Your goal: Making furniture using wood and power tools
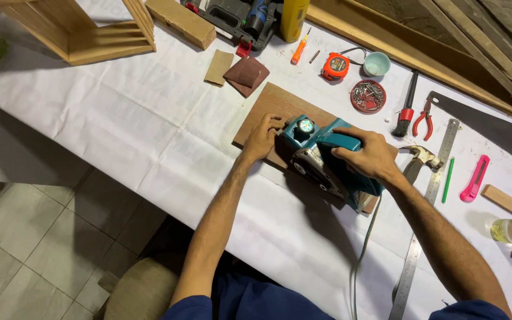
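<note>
A teal electric hand planer (321,155) rests on a brown wooden board (271,102) lying on the white-covered table (149,124). My right hand (367,155) is closed around the planer's top handle. My left hand (262,137) presses flat on the board just left of the planer's front, fingers against the tool's nose. The planer's grey cord (362,249) hangs off the near table edge. The board's right end is hidden under the planer.
A hammer (419,159), long steel ruler (431,195), green pencil (447,179), pink utility knife (474,178), pliers (425,121), brush (407,106), tin of nails (368,96), tape measure (335,66), handsaw (493,127), sandpaper sheets (245,74), wooden frame (84,29).
</note>
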